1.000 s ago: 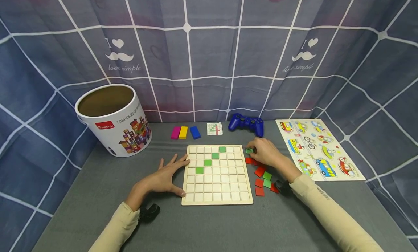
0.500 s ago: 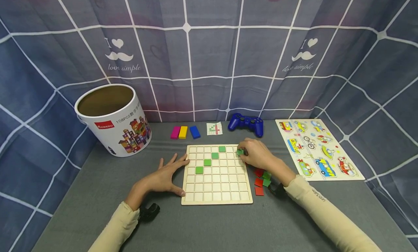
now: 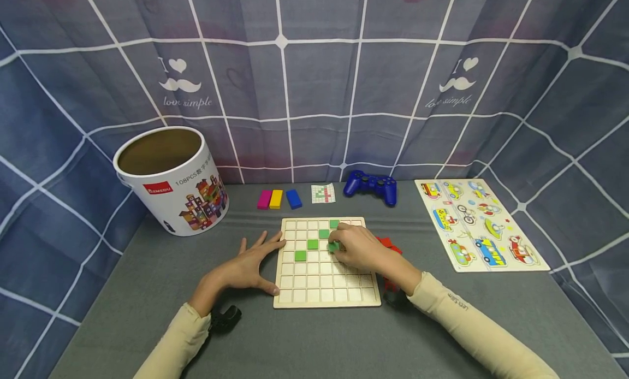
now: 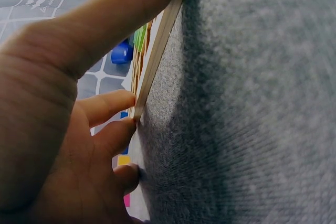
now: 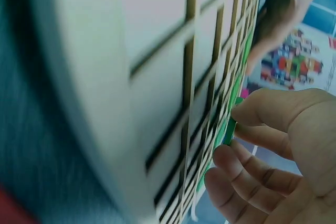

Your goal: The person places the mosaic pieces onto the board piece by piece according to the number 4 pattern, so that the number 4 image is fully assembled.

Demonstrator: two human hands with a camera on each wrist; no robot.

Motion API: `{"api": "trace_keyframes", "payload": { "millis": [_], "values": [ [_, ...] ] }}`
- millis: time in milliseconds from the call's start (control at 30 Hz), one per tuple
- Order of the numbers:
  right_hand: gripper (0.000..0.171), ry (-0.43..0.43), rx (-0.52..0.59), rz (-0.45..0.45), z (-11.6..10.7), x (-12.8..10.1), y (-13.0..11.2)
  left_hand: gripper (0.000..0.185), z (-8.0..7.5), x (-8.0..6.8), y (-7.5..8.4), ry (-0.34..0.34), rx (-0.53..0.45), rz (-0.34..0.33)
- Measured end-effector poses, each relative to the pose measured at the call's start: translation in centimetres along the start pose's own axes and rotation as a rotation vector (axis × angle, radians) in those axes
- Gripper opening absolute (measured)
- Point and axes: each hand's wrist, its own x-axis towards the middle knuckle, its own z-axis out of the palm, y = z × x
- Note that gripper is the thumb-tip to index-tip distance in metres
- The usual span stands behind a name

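Note:
A pale wooden grid board (image 3: 326,297) lies flat on the table, with several green square tiles (image 3: 300,255) set in its cells along a diagonal. My left hand (image 3: 243,266) is spread at the board's left side, index fingertip and thumb touching its edge. Over the upper middle of the grid, my right hand (image 3: 361,248) pinches a green tile (image 5: 230,129) between thumb and fingers, close above the cells. Red tiles (image 3: 388,243) lie beside the board, partly hidden under my right hand and forearm.
A white printed bucket (image 3: 172,188) stands back left. Behind the board lie pink (image 3: 264,199), yellow (image 3: 276,199) and blue (image 3: 294,199) blocks, a small pattern card (image 3: 322,193) and a blue game controller (image 3: 371,187). A picture board (image 3: 479,226) with vehicles lies at right.
My right hand has carried a green tile from the pile at the right, leftward over the board to its upper middle. The left hand has stayed at the board's edge.

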Motion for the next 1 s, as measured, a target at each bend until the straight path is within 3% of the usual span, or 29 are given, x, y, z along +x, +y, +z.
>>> {"api": "trace_keyframes", "payload": {
  "millis": [567, 1000],
  "values": [
    [0.013, -0.093, -0.089, -0.135, 2.2, 1.6, -4.6, 0.115, -0.1, 0.0, 0.2, -0.003, -0.011, 0.01],
    [0.011, -0.093, -0.072, -0.179, 2.4, 2.0, -5.8, 0.115, -0.1, -0.1, 0.1, -0.003, -0.017, 0.006]
  ]
}}
